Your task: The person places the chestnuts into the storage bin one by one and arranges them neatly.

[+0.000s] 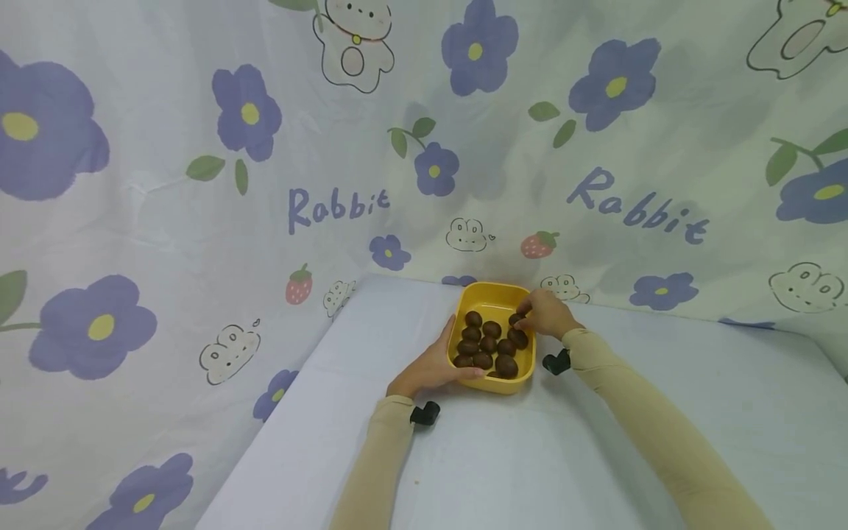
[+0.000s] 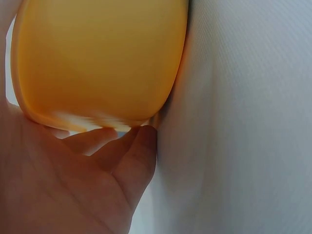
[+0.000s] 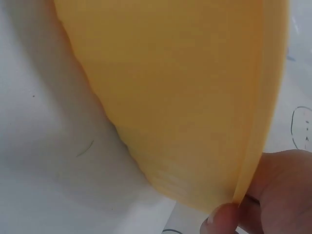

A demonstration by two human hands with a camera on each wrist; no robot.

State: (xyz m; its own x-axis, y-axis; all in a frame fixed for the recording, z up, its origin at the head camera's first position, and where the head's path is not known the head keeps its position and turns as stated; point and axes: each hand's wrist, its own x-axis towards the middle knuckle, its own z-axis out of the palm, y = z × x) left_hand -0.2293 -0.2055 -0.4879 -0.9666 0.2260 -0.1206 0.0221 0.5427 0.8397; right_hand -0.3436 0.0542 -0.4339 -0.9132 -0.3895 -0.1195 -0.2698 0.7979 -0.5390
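Observation:
A yellow plastic box [image 1: 490, 296] stands on the white-covered table, with several dark brown, rounded, nut-like pieces [image 1: 489, 344] in it, mostly toward the near end. My left hand [image 1: 433, 364] grips the near left corner: the thumb lies over the near rim and the fingers bend along the outer wall, as the box wall [image 2: 97, 58] in the left wrist view shows. At the right rim, my right hand [image 1: 548, 313] pinches the wall, some fingers inside by the brown pieces. One fingertip [image 3: 222, 220] shows outside the wall in the right wrist view; the inner fingers are hidden there.
The white table cover [image 1: 636, 412] spreads around the box. Close behind it hangs a white cloth backdrop [image 1: 503, 191] printed with purple flowers, rabbits and strawberries. A black wrist device [image 1: 425, 414] sits at the left cuff, another black device [image 1: 556, 361] at the right.

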